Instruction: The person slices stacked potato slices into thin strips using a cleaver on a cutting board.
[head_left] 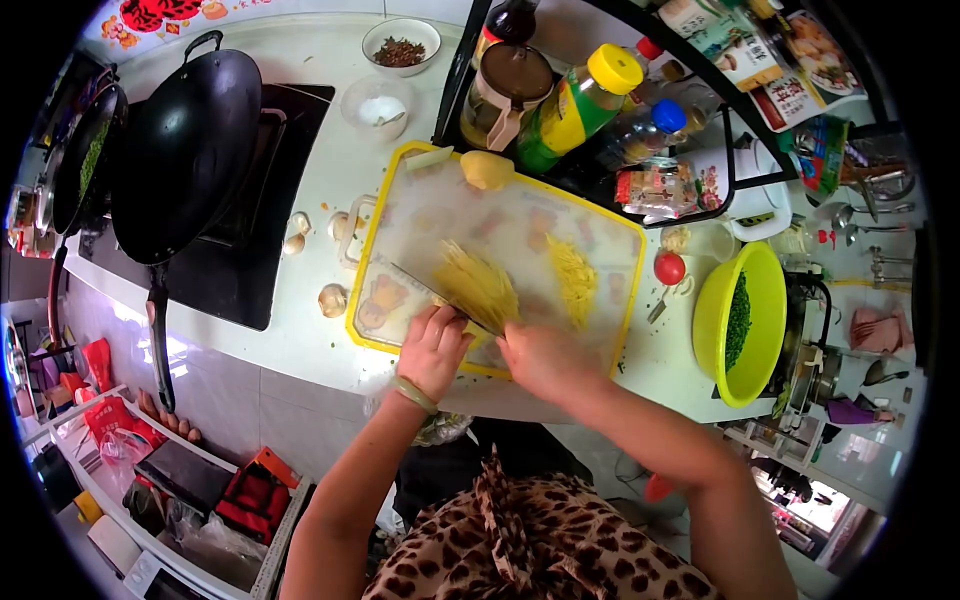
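Observation:
My right hand (550, 362) is closed around the handle of a kitchen knife, whose blade (415, 281) slants to the upper left across the cutting board (637, 285). Against the near side of the blade, my left hand (436, 345) presses down with bent fingers on a bit of yellow potato, mostly hidden beneath them. Just beyond the blade lies a heap of thin potato shreds (477, 283). A smaller pile of shreds (573, 280) sits to its right. One peeled potato (487, 170) rests at the board's far edge, beside a pale green piece (429, 158).
Garlic (332, 299) lies left of the board. A black wok (185, 150) stands on the stove (290, 200). Behind are a bowl of dried spices (401, 47), a bowl of white powder (380, 108) and a bottle rack (735, 160). A green basin (765, 310) holds chopped greens at right.

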